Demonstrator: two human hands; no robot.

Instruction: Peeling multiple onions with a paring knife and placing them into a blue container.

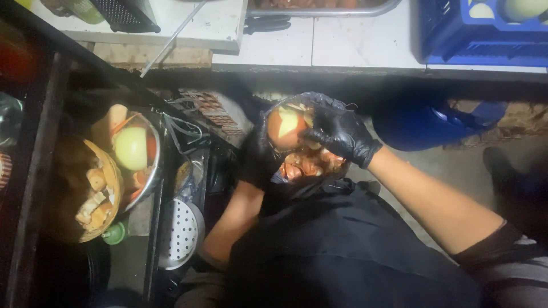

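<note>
Both my hands wear black gloves. My left hand (260, 157) cradles a round reddish fruit (285, 128), partly peeled to pale flesh, from the left and below. My right hand (339, 134) grips the fruit from the right, fingers curled over its top edge; whether it also holds a blade I cannot tell. Directly under the fruit sits a dark bag or container with a heap of reddish peelings (308, 165). My dark apron (342, 245) fills the lower middle.
A metal bowl (153, 174) at left holds a peeled pale fruit (131, 148) and scraps. A woven basket (114, 182) of cut pieces lies beside it, above a perforated metal lid (180, 234). A blue crate (479, 28) stands on the white counter (342, 43); a blue bucket (416, 125) sits at right.
</note>
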